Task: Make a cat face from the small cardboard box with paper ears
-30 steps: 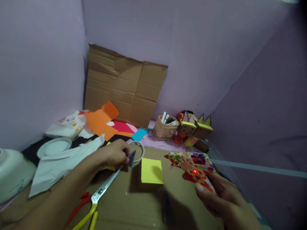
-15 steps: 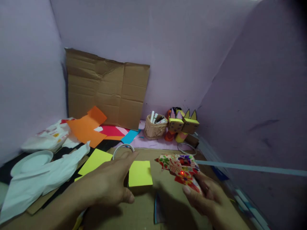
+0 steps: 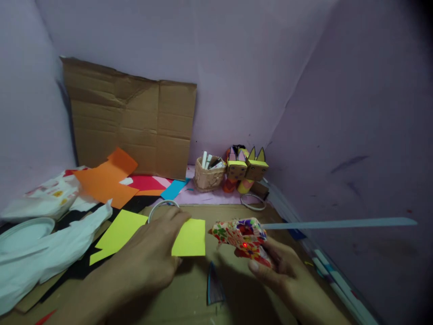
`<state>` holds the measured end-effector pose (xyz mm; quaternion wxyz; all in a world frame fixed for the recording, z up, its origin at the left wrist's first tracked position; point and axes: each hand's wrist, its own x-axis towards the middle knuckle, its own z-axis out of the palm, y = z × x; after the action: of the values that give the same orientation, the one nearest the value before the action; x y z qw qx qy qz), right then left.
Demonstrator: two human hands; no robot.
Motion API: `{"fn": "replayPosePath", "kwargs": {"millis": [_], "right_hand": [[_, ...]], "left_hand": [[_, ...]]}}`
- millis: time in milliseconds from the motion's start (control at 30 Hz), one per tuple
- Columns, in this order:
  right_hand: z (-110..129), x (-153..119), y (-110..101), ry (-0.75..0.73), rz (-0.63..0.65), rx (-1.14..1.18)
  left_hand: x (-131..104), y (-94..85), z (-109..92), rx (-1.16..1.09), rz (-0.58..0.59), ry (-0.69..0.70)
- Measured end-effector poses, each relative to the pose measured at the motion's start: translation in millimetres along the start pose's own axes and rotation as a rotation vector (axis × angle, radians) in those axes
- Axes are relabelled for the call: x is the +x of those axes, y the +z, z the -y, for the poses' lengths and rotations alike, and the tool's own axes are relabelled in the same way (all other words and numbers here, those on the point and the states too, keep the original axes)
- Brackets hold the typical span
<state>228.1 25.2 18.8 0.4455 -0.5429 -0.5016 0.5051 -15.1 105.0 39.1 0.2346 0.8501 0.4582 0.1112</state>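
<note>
My right hand is wrapped round the handle of a flower-patterned glue gun. The gun shows a red light, its nozzle points left, and a long pale glue stick juts from its back. My left hand is closed on the left side of a yellow square; the thumb is mostly hidden. A small dark pointed piece with a blue edge lies below the square on the cardboard sheet. Behind my left hand stands part of a white ring.
Yellow paper, orange paper and crumpled white material lie left. At the back are a leaning cardboard panel, a basket of markers, two eared box figures and another ring.
My left hand has closed from a spread pose onto the yellow square's left side. The view has shifted, so most things appear further left. More of the dark pointed piece shows.
</note>
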Motion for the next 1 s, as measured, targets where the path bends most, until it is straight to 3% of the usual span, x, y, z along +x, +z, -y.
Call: {"fn": "replayPosePath", "kwargs": {"millis": [67,267,500,600,1000], "right_hand": [[2,0,1,-0.002,0.045,0.0],[-7,-1,9,-0.002,-0.035,0.048],[3,-1,7,0.029,0.0,-0.006],[2,-2,7,0.02,-0.002,-0.043],[-14,-5,13,-0.037,-0.114,-0.064]], "left_hand": [[0,0.8,-1,0.007,0.015,-0.01],[-2,3.1,-1,0.026,0.018,0.008],[-4,3.4,-2,0.058,-0.001,0.026],[-3,3.1,-4,0.055,0.043,-0.013],[-5,1.1,-9,0.095,0.057,-0.015]]}}
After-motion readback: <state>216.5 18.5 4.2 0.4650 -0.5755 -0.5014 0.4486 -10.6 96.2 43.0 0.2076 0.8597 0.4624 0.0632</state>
